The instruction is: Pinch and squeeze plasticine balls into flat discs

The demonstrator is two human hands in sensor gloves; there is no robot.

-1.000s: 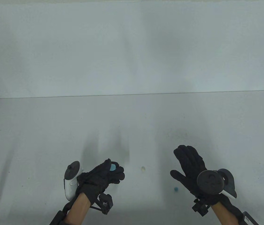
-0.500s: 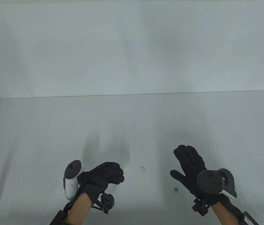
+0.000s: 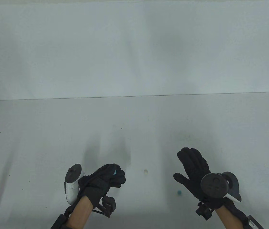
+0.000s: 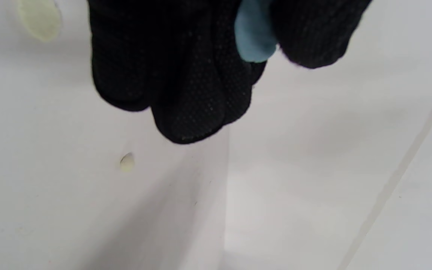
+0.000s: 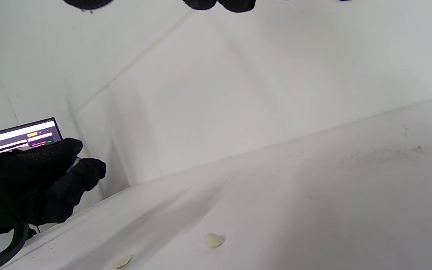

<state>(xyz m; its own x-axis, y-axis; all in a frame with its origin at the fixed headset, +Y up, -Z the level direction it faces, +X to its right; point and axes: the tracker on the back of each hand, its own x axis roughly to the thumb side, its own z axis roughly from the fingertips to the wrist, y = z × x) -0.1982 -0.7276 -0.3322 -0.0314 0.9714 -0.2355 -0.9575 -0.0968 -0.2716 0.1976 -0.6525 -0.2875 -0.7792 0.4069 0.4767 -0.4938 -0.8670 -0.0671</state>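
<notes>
My left hand [image 3: 115, 172] hovers low over the table's near left and pinches a light blue plasticine piece [image 3: 115, 171] between thumb and fingers. In the left wrist view the blue piece [image 4: 255, 37] looks flattened, and only its edge shows in the right wrist view [image 5: 74, 163]. My right hand [image 3: 184, 164] is open and empty, fingers spread, palm down at the near right. A small cream ball [image 3: 145, 171] lies between the hands. A small dark blue ball [image 3: 179, 192] lies left of my right wrist. A flat cream disc [image 4: 39, 18] lies near my left hand.
The white table [image 3: 134, 133] ends at a white back wall [image 3: 134, 47]. A laptop screen [image 5: 17, 137] shows beyond my left hand in the right wrist view. The cream ball [image 5: 212, 240] and cream disc [image 5: 121, 261] also show there.
My left fingers closed over the blue piece and hid it, then eased so a sliver shows again. The right hand and the loose balls have not moved.
</notes>
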